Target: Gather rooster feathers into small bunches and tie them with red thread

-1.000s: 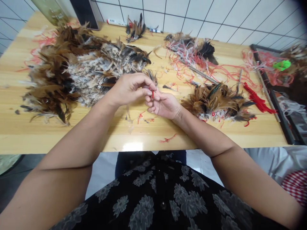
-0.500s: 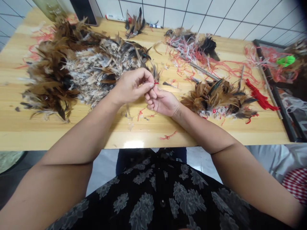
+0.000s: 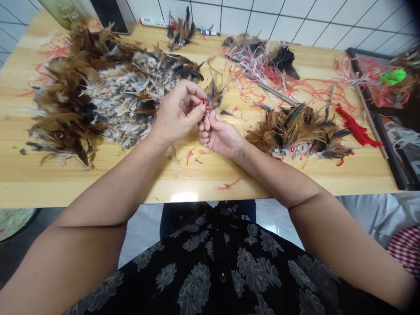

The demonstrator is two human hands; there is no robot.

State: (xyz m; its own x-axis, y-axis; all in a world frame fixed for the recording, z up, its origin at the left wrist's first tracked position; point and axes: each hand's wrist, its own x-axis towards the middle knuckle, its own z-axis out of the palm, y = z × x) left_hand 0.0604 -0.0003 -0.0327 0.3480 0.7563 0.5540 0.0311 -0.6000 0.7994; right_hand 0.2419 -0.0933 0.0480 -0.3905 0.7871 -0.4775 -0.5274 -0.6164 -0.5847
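My left hand and my right hand meet above the middle of a wooden table. Together they pinch a small bunch of dark and brown feathers that fans upward past my fingertips. A bit of red string shows between my left thumb and fingers at the base of the bunch. To the left lies a large heap of brown and grey feathers. A smaller pile of brown feathers lies to the right.
Scraps of red string lie near the table's front edge. A tangle of red and white strings with thin sticks lies at the back. A red tassel and a dark-framed tray are at the right. White tiles cover the wall behind.
My hands have lifted a little and moved away from me. The feather bunch now shows fanned out above my fingers, and the red string has shifted in my left fingers.
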